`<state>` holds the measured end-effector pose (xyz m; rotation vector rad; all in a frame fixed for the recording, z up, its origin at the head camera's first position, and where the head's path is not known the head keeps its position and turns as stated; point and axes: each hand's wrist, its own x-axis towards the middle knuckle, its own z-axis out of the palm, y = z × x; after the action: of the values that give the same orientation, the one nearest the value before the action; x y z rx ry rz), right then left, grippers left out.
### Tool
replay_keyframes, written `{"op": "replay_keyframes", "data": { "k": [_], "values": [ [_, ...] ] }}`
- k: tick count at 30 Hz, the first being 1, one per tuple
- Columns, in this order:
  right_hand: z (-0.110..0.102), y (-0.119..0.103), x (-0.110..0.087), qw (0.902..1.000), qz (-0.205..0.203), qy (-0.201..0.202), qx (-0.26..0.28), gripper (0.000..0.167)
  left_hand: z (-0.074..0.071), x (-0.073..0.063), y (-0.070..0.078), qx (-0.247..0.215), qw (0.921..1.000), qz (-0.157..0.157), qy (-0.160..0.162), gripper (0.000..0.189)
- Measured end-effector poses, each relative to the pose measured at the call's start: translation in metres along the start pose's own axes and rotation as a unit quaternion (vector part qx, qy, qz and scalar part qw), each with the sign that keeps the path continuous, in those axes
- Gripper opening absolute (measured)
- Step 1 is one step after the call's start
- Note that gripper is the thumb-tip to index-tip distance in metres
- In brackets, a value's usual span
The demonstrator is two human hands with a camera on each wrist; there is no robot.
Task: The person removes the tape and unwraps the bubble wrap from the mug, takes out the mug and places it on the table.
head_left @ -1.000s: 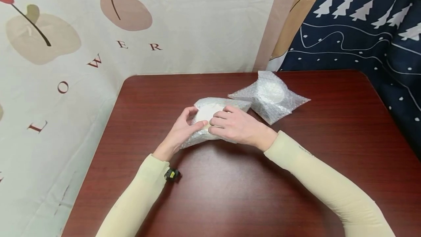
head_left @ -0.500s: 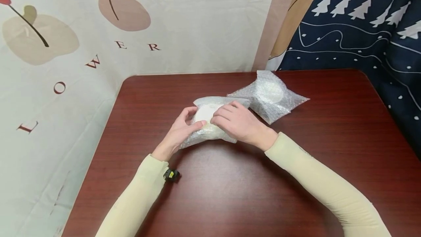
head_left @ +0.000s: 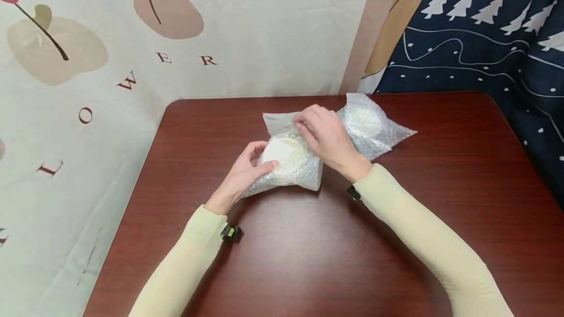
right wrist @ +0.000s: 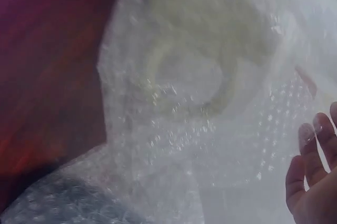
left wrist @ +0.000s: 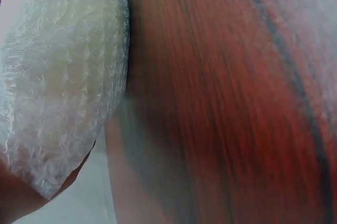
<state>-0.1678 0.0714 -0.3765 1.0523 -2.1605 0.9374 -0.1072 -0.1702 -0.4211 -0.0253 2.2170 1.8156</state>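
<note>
A bubble-wrap package (head_left: 286, 158) with a pale round object inside lies on the table. My left hand (head_left: 244, 172) grips its left side, thumb on top near the round face. In the left wrist view, the wrapped side (left wrist: 63, 77) fills the left edge. My right hand (head_left: 323, 136) is at the far side of the package, curled fingers at the raised bubble-wrap flap (head_left: 277, 122). The right wrist view shows several fingers (right wrist: 313, 166) against the plastic and a pale ring shape (right wrist: 216, 98) under the wrap. The fingertips' hold on the flap is partly hidden.
A second bubble-wrap package (head_left: 367, 124) with pale round contents lies behind and right, next to my right hand. Both rest on a reddish-brown table (head_left: 282, 258). A patterned curtain (head_left: 264, 28) hangs at its back edge.
My right hand has moved away from me, off the top of the package. The flap now extends toward the back, uncovering the round face. The left hand stays in place.
</note>
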Motion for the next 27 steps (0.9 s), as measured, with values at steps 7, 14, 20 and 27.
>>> {"op": "replay_keyframes", "data": {
  "k": [7, 14, 20, 27],
  "values": [
    [-0.005, 0.011, 0.017, 0.9956, 0.088, -0.002, 0.032, 0.011, 0.003, 0.000, 0.003, 0.009, 0.9999, 0.001, 0.004, 0.058],
    [-0.003, 0.015, 0.029, 0.9873, 0.145, -0.063, 0.004, 0.023, 0.003, 0.000, 0.002, 0.003, 1.0000, 0.008, 0.003, 0.053],
    [0.000, 0.026, 0.039, 0.9814, 0.176, -0.076, -0.010, 0.025, 0.002, -0.001, 0.002, 0.005, 0.9999, 0.008, 0.004, 0.057],
    [0.001, 0.042, 0.053, 0.9704, 0.235, -0.051, -0.025, 0.026, 0.002, -0.001, 0.000, -0.006, 1.0000, 0.004, 0.000, 0.059]
  ]
}}
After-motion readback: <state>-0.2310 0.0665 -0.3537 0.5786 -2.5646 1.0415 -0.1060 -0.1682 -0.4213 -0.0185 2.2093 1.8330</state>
